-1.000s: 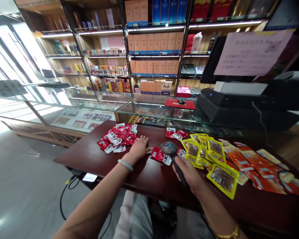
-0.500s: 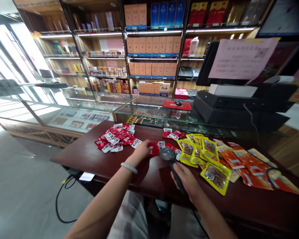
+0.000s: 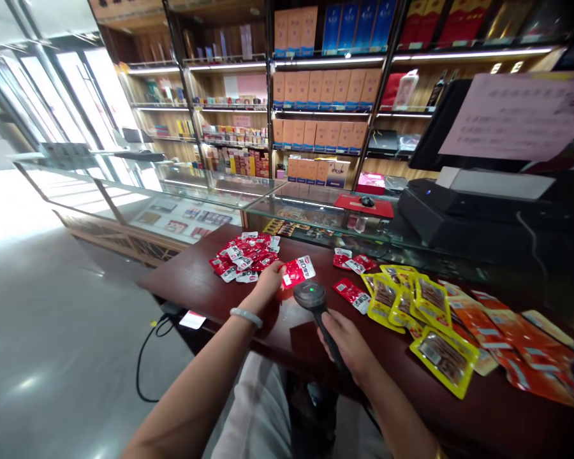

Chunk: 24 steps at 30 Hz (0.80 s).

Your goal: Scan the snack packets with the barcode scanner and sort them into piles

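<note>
My left hand (image 3: pixel 269 284), with a pale bangle at the wrist, pinches the left end of a red snack packet (image 3: pixel 299 271) and holds it tilted above the table. In my right hand (image 3: pixel 344 338) is a black barcode scanner (image 3: pixel 310 296), gripped by its handle, with a green light on its head. The scanner head is just below and in front of the packet. A heap of red and white packets (image 3: pixel 245 255) lies left of my left hand. One more red packet (image 3: pixel 352 294) rests flat to the right of the scanner.
Yellow snack packs (image 3: pixel 402 299) and orange pouches (image 3: pixel 516 338) cover the right side of the dark wooden table (image 3: pixel 182 280). Two small red packets (image 3: pixel 354 261) lie near its back edge. Behind stand a glass counter (image 3: pixel 310 213) and a monitor (image 3: pixel 440 121).
My left hand has lifted the red packet off the table and moved it left, tilting it. The scanner's light went from blue to green. The camera view has turned slightly left.
</note>
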Tool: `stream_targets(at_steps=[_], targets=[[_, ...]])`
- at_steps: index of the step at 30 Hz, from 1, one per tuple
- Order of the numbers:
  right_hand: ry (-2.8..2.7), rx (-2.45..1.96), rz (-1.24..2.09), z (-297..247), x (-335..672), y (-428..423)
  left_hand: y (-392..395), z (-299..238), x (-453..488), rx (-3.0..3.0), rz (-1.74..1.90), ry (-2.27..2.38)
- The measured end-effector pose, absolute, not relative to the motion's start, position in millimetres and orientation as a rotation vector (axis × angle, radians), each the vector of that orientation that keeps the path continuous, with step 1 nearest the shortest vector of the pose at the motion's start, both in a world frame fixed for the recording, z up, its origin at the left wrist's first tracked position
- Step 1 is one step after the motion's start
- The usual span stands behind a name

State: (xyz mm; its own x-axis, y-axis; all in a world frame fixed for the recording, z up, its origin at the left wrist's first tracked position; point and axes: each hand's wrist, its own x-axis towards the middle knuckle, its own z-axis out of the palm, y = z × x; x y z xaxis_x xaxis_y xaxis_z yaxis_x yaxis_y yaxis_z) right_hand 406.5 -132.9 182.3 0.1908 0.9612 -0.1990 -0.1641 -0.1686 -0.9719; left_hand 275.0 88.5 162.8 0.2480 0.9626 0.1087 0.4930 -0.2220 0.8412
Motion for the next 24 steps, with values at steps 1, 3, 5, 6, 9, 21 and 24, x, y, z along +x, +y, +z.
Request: stream_targets(at_steps=[1,3,5,6,9,21,24], targets=[[-0.856,-1.327,1.250,182.4,406.4,-131.6,94.0,167.4,268.5,1.886,0.840,1.384],[-0.862,-1.338,1.247,182.1,406.9,-129.6,106.9,177.8,253.3,1.985,0.786,1.527],[-0.863,-1.342,1.248,181.4,408.0,-128.5,121.0,187.8,236.6,2.032,0.737,1.672],[-0.863,-1.341,1.247,181.0,408.8,-128.3,127.8,192.1,228.5,2.043,0.718,1.733],[-0.856,-1.336,1.238,180.3,412.0,-129.3,144.1,201.4,209.3,2.017,0.730,1.839],[-0.740,-1.407,1.182,182.2,441.3,-153.3,75.6,202.0,309.6,2.649,0.776,1.423],[-0.680,-1.438,1.136,182.7,455.1,-167.6,44.5,191.7,358.9,2.723,0.580,1.197]])
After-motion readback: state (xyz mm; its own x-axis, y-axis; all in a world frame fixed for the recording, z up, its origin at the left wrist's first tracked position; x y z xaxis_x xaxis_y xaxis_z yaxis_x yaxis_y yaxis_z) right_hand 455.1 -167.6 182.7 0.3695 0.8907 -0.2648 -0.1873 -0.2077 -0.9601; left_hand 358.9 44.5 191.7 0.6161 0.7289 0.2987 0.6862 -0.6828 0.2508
